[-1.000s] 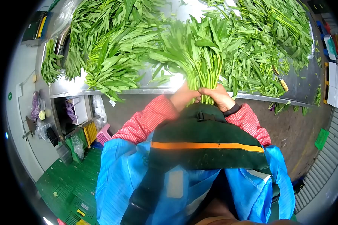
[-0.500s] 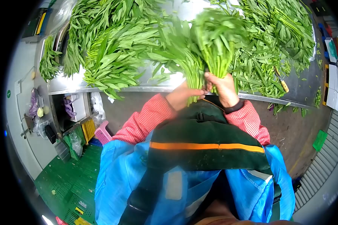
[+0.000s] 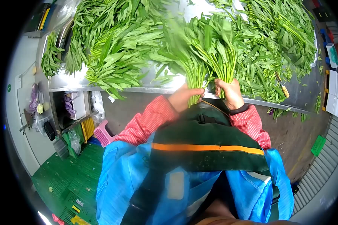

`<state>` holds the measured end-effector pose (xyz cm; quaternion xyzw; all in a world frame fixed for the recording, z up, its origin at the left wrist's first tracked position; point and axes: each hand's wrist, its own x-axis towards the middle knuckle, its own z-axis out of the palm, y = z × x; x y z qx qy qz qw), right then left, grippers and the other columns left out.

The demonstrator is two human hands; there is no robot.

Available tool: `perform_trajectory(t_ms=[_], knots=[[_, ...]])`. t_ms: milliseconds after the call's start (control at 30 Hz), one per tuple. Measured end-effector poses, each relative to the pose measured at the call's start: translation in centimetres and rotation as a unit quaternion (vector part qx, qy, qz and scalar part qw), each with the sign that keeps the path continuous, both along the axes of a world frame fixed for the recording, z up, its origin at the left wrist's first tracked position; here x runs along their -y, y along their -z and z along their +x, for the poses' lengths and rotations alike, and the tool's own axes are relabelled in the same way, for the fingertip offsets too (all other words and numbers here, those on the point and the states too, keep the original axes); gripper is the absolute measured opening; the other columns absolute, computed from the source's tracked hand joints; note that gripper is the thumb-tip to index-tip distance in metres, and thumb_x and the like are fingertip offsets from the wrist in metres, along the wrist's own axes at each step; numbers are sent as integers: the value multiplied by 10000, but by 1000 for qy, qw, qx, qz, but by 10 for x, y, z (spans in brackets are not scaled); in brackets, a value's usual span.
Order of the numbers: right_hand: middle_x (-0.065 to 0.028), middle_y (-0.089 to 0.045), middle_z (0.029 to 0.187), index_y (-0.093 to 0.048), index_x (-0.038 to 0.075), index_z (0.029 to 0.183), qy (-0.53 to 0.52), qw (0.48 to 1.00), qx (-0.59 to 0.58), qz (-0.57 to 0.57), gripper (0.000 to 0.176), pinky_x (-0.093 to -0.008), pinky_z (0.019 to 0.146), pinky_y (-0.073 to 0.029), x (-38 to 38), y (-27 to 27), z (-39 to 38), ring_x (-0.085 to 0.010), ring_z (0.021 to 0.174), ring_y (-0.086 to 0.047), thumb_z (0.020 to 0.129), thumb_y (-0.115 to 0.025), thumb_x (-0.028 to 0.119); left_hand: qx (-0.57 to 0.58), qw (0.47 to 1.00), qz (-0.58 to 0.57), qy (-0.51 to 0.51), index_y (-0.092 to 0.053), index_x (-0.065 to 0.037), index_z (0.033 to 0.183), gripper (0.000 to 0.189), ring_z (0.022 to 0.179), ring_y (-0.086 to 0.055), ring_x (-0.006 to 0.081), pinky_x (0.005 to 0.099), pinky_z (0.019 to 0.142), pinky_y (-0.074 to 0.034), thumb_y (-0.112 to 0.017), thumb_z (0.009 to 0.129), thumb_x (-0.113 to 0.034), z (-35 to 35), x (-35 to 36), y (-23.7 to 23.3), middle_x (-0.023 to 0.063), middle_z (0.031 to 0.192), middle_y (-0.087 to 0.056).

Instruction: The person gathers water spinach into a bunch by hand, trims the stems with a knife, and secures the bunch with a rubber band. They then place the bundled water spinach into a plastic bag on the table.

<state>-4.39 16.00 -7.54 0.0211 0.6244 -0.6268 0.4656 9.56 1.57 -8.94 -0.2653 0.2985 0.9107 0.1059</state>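
Observation:
My left hand (image 3: 183, 98) is closed around the lower stems of a bunch of long-leafed greens, likely water spinach (image 3: 194, 73). My right hand (image 3: 230, 92) grips a second bunch of the same greens (image 3: 222, 62) by its stems. Both bunches point leaves-up and away from me, over the near edge of the metal table (image 3: 154, 90). Their leaves overlap at the top, while the two hands are a little apart. Some stem ends stick out below my left fist.
Heaps of greens lie on the table at left (image 3: 116, 56) and right (image 3: 259, 63). A wooden-handled knife (image 3: 284, 89) rests near the right edge. Below left are a pink stool (image 3: 104, 133) and green plastic flooring (image 3: 69, 176). A green piece (image 3: 318, 145) lies on the floor at right.
My right hand has moved slightly right and down with its bunch, away from the left hand. The right bunch, blurred before, is now sharper. My left hand keeps its hold.

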Motion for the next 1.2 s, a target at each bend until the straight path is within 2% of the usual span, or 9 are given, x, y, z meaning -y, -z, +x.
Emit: perform_trajectory(t_ms=[100,233,267,400,533,733,867,967,1200], knots=[[-31,-528,576,-593,6,850,-15,998,-53,6,42,-267,459,-416,-2,-5,1,-135,455,-487,826,-598,40,17,1000,-11,-2,-548,-73,1112,269,768,-571,115,256,657,-481,-623,854,-55,-1,-1,8,19,917,-597],[11,-434,559,-512,57,879,22,960,199,-196,104,-283,444,-387,-22,-48,-7,-125,429,-419,852,-604,94,45,997,-47,-32,-545,-68,1068,220,741,-558,116,259,625,-473,-602,858,-37,-2,-4,13,19,872,-577],[12,-451,568,-521,54,895,16,960,188,-208,110,-264,437,-388,-31,-54,-14,-112,434,-432,855,-615,95,45,997,-56,-38,-544,-67,1058,207,735,-555,116,260,619,-471,-595,860,-33,-2,-4,15,19,862,-572],[-4,-544,585,-568,41,811,-27,983,-177,24,105,-225,420,-382,-33,-58,-33,-82,442,-483,835,-669,56,46,997,-47,-31,-549,-63,1057,200,749,-557,116,265,638,-470,-587,865,-27,-3,-5,5,18,882,-576],[-2,-543,588,-574,41,810,85,991,-87,-54,108,-228,429,-383,-9,-62,-8,-88,457,-491,833,-678,54,24,998,-48,-25,-556,-61,1096,236,799,-563,128,276,692,-470,-589,865,-30,-5,-6,0,19,922,-588],[-28,-570,602,-605,3,834,-44,996,-77,17,49,-238,423,-395,6,4,24,-102,464,-514,785,-607,5,1,999,-45,-16,-554,-71,1129,270,838,-566,137,287,727,-467,-597,864,-41,-1,-4,-3,23,946,-600],[-18,-561,576,-616,18,801,-14,990,-131,44,25,-248,412,-389,-2,16,5,-98,447,-510,785,-613,37,-9,1000,-27,-6,-554,-76,1098,244,822,-572,132,283,709,-472,-604,861,-43,2,0,3,23,948,-603],[-8,-556,581,-626,10,813,110,989,-96,29,48,-244,424,-395,-11,7,-32,-99,444,-491,815,-586,36,12,1000,-19,-5,-563,-74,1066,215,801,-576,122,271,683,-477,-614,859,-51,2,3,0,24,941,-609],[0,-553,600,-603,38,805,55,988,-144,-14,15,-235,444,-402,-4,-50,-23,-91,466,-495,817,-611,35,29,996,77,-30,-585,-77,1051,188,778,-582,109,256,697,-493,-627,869,-104,0,10,-16,16,893,-626]])
